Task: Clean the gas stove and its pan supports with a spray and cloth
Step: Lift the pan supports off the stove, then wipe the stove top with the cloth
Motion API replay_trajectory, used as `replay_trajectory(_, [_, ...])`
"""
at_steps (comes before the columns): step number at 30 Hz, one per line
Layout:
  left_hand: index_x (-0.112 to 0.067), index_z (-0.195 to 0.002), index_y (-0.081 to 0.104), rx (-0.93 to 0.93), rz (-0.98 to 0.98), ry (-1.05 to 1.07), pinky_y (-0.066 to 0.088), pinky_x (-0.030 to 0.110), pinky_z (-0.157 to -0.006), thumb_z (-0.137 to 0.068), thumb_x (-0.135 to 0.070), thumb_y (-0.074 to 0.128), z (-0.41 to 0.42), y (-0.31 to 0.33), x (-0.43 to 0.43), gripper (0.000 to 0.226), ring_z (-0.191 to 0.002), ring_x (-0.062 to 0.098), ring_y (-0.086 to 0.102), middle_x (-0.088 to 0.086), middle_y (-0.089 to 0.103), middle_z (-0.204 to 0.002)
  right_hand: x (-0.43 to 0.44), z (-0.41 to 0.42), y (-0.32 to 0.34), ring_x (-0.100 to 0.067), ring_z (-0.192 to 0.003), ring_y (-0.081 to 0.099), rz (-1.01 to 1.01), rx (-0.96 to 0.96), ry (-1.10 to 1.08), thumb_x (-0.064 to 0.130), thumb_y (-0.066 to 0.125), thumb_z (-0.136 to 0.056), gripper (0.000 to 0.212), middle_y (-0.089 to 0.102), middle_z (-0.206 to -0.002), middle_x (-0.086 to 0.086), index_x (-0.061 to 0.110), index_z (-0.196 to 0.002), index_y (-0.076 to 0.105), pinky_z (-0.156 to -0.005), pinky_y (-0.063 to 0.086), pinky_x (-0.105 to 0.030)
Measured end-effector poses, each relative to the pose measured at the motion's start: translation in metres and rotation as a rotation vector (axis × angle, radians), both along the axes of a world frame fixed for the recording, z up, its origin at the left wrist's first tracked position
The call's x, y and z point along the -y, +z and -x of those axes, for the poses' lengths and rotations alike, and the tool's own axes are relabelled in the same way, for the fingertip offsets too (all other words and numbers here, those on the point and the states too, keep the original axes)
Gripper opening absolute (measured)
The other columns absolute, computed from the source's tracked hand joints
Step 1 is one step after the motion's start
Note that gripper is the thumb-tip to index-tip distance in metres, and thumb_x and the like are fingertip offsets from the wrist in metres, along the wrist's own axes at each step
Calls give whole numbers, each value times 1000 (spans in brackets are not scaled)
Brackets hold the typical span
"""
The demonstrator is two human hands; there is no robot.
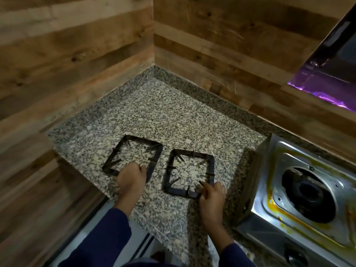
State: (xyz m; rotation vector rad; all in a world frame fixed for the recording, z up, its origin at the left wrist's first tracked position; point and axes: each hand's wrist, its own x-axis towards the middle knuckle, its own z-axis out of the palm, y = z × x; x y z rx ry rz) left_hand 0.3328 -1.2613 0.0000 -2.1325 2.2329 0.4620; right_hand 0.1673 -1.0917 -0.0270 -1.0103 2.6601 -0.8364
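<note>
Two dark square pan supports lie flat on the speckled granite counter [173, 112]. My left hand [132, 178] grips the near edge of the left pan support [154, 151]. My right hand [212, 197] grips the near right corner of the right pan support [211, 166]. At the right stands the steel gas stove [300, 220], its burner [310, 191] bare and its top streaked with yellow-orange grease. No spray bottle or cloth is in view.
Wood-panelled walls [77, 54] close the counter's back and left sides and meet in a corner. A dark hood with purple film [327, 70] hangs at the upper right. The counter's front edge drops off below my forearms.
</note>
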Motion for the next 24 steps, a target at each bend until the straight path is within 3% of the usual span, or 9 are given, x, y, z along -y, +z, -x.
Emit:
replay_trajectory(2, [-14, -66, 57, 26, -26, 9, 32, 22, -44, -97, -44, 51, 1, 2, 3, 43, -52, 18, 52, 3, 56, -60, 0, 4, 1, -21, -96, 45, -39, 31, 38, -1, 61, -86, 31, 45, -88, 1, 6, -114, 71, -74, 24, -20])
replay_trajectory(5, [-13, -76, 63, 136, -73, -17, 38, 22, -48, -93, -52, 54, 4, 17, 6, 43, -60, 22, 59, 4, 61, -67, -5, 9, 12, -23, -100, 51, -23, 87, 84, 6, 59, -88, 32, 49, -95, -1, 8, -119, 67, -82, 41, -28])
replay_trajectory(10, [-10, -78, 61, 239, 34, -116, 38, 25, -51, -93, -54, 52, 32, 74, -9, 47, -60, 23, 54, 5, 51, -64, -34, 16, 64, -15, -92, 55, 258, 85, 94, 11, 61, -93, 28, 53, -100, 0, 13, -120, 66, -81, 49, -28])
replay_trajectory(16, [-14, -81, 67, -103, 209, -498, 40, 28, -54, -93, -50, 54, 142, 122, -105, 40, -61, 24, 52, 3, 56, -63, -144, 78, 107, -12, -85, 62, 531, -40, -164, 16, 62, -93, 16, 60, -96, 1, 14, -106, 70, -70, 50, -27])
replay_trajectory(20, [-20, -101, 71, -472, 278, -868, 50, 37, -66, -87, -41, 63, 217, 118, -220, 26, -88, 35, 66, 8, 71, -92, -246, 121, 115, -8, -82, 62, 599, -105, -408, 18, 64, -94, 9, 63, -88, 4, 16, -95, 72, -64, 46, -23])
replay_trajectory(22, [-18, -102, 71, -582, 303, -1076, 52, 39, -66, -84, -36, 64, 245, 109, -276, 26, -86, 35, 66, 8, 69, -92, -294, 139, 113, -9, -77, 60, 616, -114, -493, 19, 63, -95, 11, 61, -82, 3, 16, -87, 70, -62, 43, -23])
replay_trajectory(24, [-17, -103, 70, -669, 312, -1255, 51, 38, -68, -81, -34, 63, 275, 101, -350, 28, -86, 31, 63, 5, 68, -93, -361, 162, 105, -10, -77, 59, 601, -122, -567, 17, 62, -95, 6, 60, -86, 2, 16, -93, 67, -63, 44, -20])
